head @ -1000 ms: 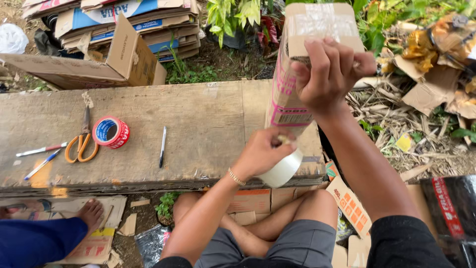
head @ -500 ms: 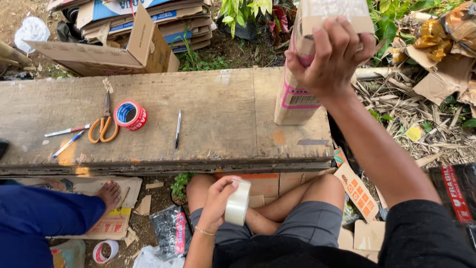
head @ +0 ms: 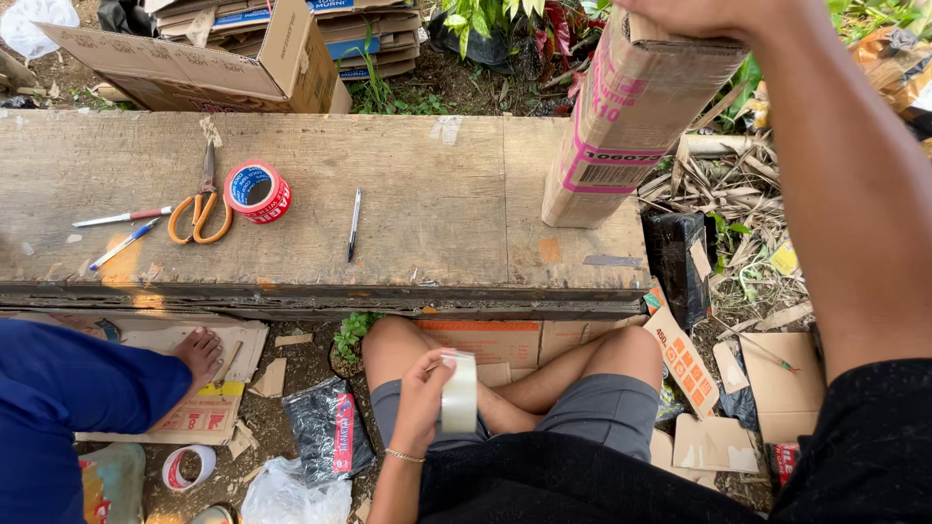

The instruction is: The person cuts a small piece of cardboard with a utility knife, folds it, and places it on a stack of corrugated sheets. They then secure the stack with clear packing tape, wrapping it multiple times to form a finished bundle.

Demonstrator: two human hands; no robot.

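Though taped, tall cardboard box (head: 631, 116) (matte)

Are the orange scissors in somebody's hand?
No, the orange scissors lie on the wooden bench beside a red tape roll, with no hand touching them.

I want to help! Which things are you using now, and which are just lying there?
In use:
left hand holding clear tape roll
right hand steadying tall cardboard box

Lying about on wooden plank table:
orange-handled scissors
red tape roll
black pen
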